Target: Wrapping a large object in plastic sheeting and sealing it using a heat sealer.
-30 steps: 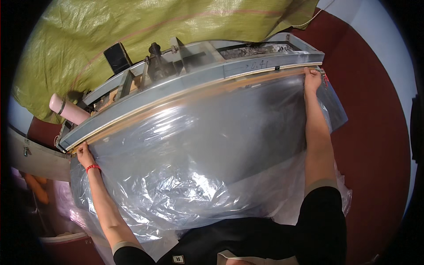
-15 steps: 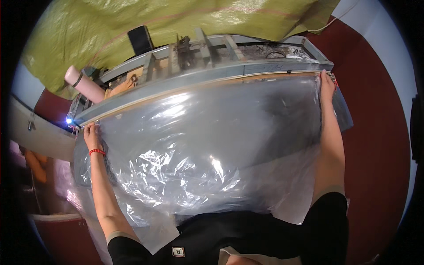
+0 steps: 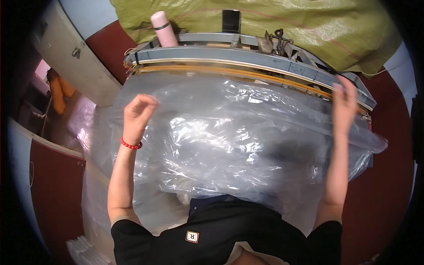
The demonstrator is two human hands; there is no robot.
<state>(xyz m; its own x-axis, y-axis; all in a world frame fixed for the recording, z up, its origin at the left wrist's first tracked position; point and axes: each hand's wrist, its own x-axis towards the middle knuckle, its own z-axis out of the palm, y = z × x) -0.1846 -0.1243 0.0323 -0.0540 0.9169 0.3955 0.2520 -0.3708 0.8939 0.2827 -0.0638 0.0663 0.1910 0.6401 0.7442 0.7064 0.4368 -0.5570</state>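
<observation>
A large sheet of clear plastic film [image 3: 203, 132] lies crumpled and shiny before me, its far edge along a long bench-like machine. That machine has a grey metal bar [image 3: 198, 54] across its length, with an orange strip [image 3: 212, 70] showing beneath it. My left hand [image 3: 138, 117], with a red bead bracelet at the wrist, is over the left part of the film, thumb and fingertips pressed together; whether film is between them is hidden. My right hand [image 3: 344, 106] is at the bar's right end, somewhat blurred, fingers stretched up and apart, with nothing seen in it.
Behind the bar stand a pink flask [image 3: 163, 30] and a black flat phone-like rectangle [image 3: 231, 21] against a yellow-green woven sheet [image 3: 304, 26]. Metal clamp parts [image 3: 278, 43] sit on the frame. A door [image 3: 73, 48] stands at the left, near bundled plastic [image 3: 84, 119].
Both hands have left the bar's ends; the left has drawn back toward me. A gap with the orange strip now shows under the bar. The film has shifted, and my view has swung left.
</observation>
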